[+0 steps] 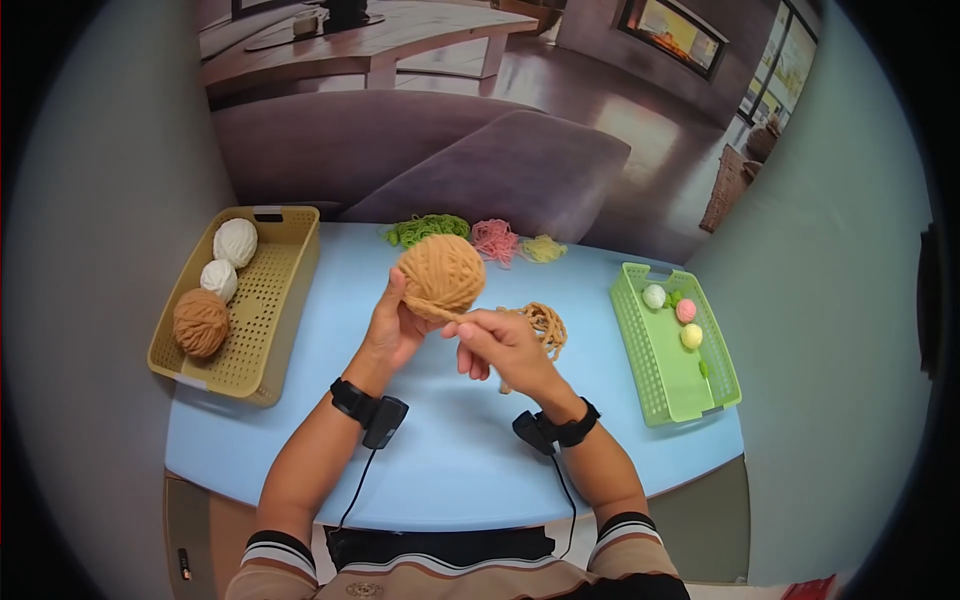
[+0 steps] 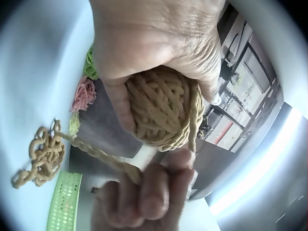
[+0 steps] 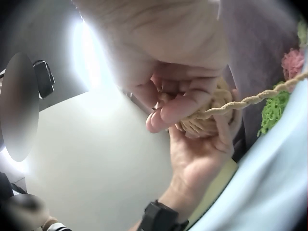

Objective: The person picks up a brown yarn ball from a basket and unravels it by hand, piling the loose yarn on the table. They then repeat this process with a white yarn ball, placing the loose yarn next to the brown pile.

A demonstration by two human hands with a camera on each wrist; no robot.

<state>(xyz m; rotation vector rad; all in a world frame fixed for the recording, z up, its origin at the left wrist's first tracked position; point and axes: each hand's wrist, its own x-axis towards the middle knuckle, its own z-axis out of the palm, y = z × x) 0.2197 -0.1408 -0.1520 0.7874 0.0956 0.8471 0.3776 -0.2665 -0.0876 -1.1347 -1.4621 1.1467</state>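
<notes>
held up above the blue table (image 1: 450,460), a tan yarn ball (image 1: 442,275), wrapped from the sides by spread fingers and thumb of the left hand (image 1: 395,325). pinched just beside its lower edge by thumb and forefinger of the right hand (image 1: 510,350), the other fingers curled in: a tan strand (image 2: 98,155), running on to a loose tan pile (image 1: 545,325) on the table, just beyond the right fingers and partly covered by that hand in the head view. farther beyond the fingers, in a row from left to right: green yarn (image 1: 432,228), partly behind the ball, pink yarn (image 1: 495,240) and pale yellow yarn (image 1: 543,249). well apart, left of the left fingers, a tan basket (image 1: 285,300) with two white balls (image 1: 235,243) and a brown ball (image 1: 201,323). well apart, right of the right fingers, a green basket (image 1: 665,380) with small white (image 1: 654,296), pink (image 1: 686,311) and yellow balls (image 1: 692,337), plus green pieces (image 1: 704,369). behind the fingers, strapped at each wrist, a black device (image 1: 384,422).
</notes>
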